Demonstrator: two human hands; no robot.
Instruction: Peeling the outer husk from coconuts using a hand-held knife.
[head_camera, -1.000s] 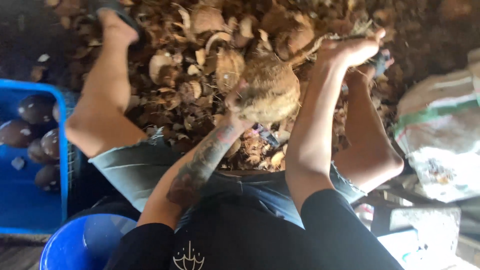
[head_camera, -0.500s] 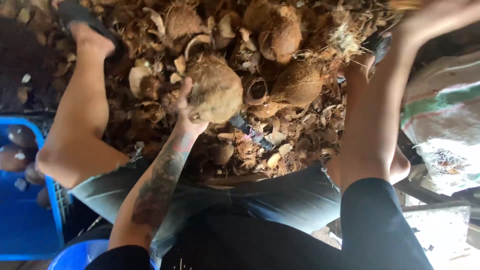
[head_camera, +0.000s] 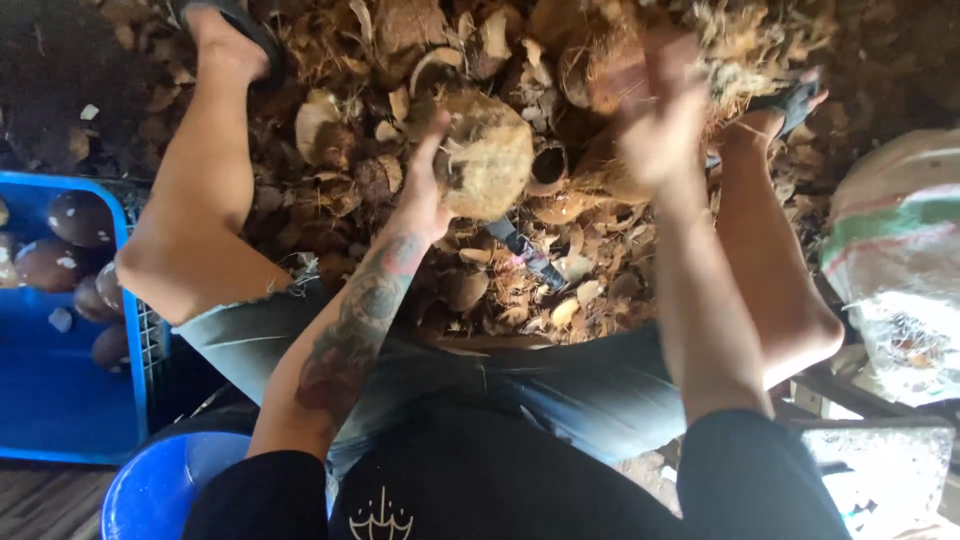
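Left grip: left hand (head_camera: 425, 195) cups a husked coconut (head_camera: 487, 152) from its left side, fingers spread and pressed against the fibrous shell, thumb pointing up along it.
Right grip: right hand (head_camera: 660, 120) is blurred with motion above the husk pile; whether it is spread, closed or holding something cannot be told.
Coconut: pale brown and hairy, held off the ground over the middle of the husk pile (head_camera: 560, 270), between the person's knees and just left of the right hand.
Husk pile: brown shells, husk pieces and fibre cover the ground from the top edge down to the person's lap, thickest between the two legs.
Tool: a dark blade-like object with a pink patch (head_camera: 525, 252) lies in the husks just below the coconut; its kind is not clear.
Blue crate (head_camera: 60, 400): sits at the left edge, beside the left leg, with several dark round shelled coconuts (head_camera: 75, 220) in its upper part.
Blue bucket (head_camera: 150, 490): at the bottom left corner, under the left elbow.
Sack (head_camera: 890, 260): white woven, with green and red stripes, at the right edge, beside the right knee.
Feet: left foot in a dark sandal (head_camera: 235, 25) at top left; right foot (head_camera: 775, 115) at top right.
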